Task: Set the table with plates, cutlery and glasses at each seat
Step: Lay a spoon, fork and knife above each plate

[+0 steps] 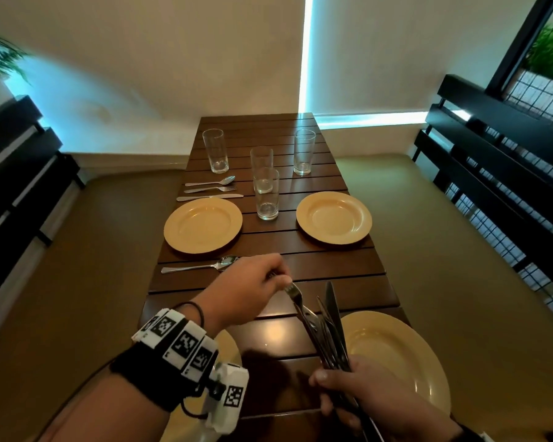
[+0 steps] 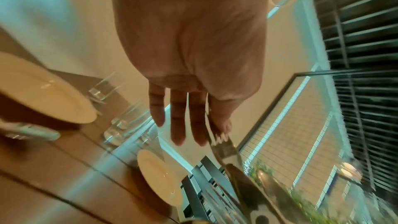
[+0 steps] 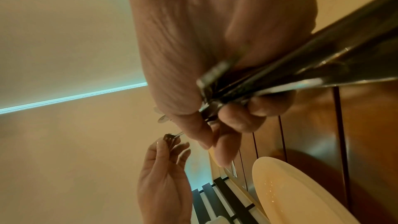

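My right hand [image 1: 332, 387] grips a bundle of knives and forks [image 1: 331, 333] upright over the near right yellow plate [image 1: 396, 355]. With thumb and fingertips, my left hand [image 1: 284, 280] pinches the tines of one fork [image 1: 296, 296] whose handle is still in the bundle. The wrist views show the same pinch [image 2: 206, 134] and the same grip on the bundle [image 3: 301, 74]. A spoon [image 1: 201, 266] lies just beyond my left hand. At the far left seat, a spoon, fork and knife [image 1: 209, 197] lie beside a plate [image 1: 202, 224]. Another plate [image 1: 333, 217] sits far right, and several glasses [image 1: 266, 193] stand beyond.
The slatted wooden table [image 1: 268, 336] is narrow, with green bench seats and dark slatted backs on both sides. A fourth plate [image 1: 229, 346] lies mostly hidden under my left wrist. A wall closes off the table's far end.
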Demonstrator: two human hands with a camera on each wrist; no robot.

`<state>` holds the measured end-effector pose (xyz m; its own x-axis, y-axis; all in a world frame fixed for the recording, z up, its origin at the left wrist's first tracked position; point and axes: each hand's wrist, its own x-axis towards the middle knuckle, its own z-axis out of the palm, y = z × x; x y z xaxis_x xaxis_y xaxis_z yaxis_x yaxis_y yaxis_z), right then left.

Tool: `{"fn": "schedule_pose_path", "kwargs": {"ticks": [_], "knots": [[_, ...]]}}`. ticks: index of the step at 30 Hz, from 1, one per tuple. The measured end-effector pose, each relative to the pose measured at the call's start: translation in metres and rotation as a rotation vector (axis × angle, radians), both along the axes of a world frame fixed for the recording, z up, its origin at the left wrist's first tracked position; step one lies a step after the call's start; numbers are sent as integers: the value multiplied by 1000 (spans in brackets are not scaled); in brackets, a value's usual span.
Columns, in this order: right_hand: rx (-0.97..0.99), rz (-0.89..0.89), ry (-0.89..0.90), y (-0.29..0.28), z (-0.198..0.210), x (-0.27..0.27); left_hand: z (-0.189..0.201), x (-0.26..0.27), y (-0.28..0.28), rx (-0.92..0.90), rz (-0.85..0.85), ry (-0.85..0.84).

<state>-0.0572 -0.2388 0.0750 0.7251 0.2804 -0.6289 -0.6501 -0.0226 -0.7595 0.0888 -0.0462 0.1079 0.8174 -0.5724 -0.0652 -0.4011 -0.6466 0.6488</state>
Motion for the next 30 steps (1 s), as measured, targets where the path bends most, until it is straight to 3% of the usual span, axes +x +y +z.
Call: {"fn": "schedule_pose_path", "kwargs": {"ticks": [3, 5, 11, 16, 19, 23, 30], "knots": [[-29, 52, -44, 1, 6, 0, -6, -18, 0, -426, 205, 386], [-68, 69, -61, 3, 7, 1, -10, -30, -3, -571, 214, 579], [-105, 67, -60, 9, 4, 2, -15, -26, 5, -548, 212, 568], [-66, 19, -59, 8, 1, 2, -9, 0, 33, -1068, 495, 765], [-86, 26, -55, 5, -3, 4, -13, 21, 54, -1171, 602, 727], [-27, 17, -35, 2, -11, 7, -29, 47, 80, -964, 759, 577], [-60, 13, -22, -1, -16, 16, -66, 90, 111, -15, 651, 179]]}}
